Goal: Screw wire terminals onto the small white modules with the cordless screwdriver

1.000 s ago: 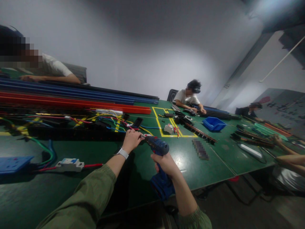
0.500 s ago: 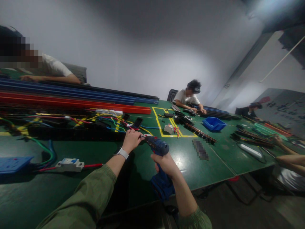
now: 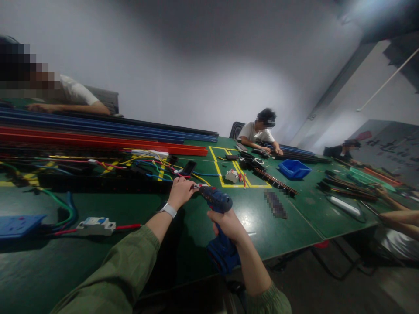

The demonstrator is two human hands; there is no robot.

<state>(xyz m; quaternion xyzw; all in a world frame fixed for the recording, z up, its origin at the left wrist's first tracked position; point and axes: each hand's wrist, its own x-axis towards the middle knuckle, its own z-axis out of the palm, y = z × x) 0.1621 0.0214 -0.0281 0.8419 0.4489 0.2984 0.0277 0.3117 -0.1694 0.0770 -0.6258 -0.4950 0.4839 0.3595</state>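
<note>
My right hand [image 3: 229,223] is wrapped round the grip of a dark blue cordless drill [image 3: 218,200], which points left with its battery end low near the table's front edge. Just ahead of the chuck is my left hand [image 3: 181,192], fingers bent together round a small part whose kind I cannot make out. A pale bit of it shows between the fingertips and the drill's nose. Behind my left hand lie a dark flat box [image 3: 189,168] and loose coloured wires [image 3: 153,161]. Left of my forearm, a white circuit breaker [image 3: 96,226] has red wires at both ends.
Long red channels [image 3: 131,144] and blue channels [image 3: 114,128] run along the back left. A blue bin [image 3: 293,169] and another small breaker [image 3: 231,175] lie to the right on the green table [image 3: 294,231]. Co-workers sit across and at the right; a blue socket block [image 3: 19,226] is at left.
</note>
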